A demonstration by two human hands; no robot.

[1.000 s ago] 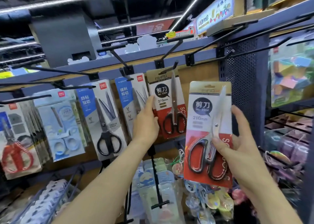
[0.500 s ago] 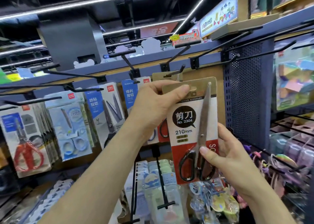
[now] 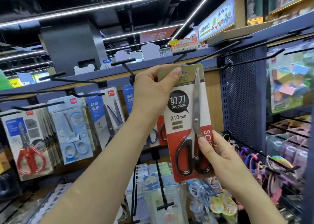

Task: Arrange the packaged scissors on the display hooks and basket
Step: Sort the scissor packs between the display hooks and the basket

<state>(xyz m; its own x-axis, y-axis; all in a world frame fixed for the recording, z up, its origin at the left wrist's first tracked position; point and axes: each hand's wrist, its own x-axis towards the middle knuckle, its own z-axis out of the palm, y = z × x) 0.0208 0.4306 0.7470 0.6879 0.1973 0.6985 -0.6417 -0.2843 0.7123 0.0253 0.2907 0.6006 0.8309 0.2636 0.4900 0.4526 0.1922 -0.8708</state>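
The packaged scissors (image 3: 185, 115) were held upright before the display rack, the card's top near a black hook (image 3: 184, 52). The left grip (image 3: 153, 94) pinched the card's top corner, and the right grip (image 3: 219, 157) pinched its lower right edge beside the handles. Other scissor packs (image 3: 105, 111) hung to the left.

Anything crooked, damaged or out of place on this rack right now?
Nothing damaged or spilled. Only the scissors pack sits slightly tilted, left hand pinching its top, right hand holding its bottom; the hanging packs look orderly.
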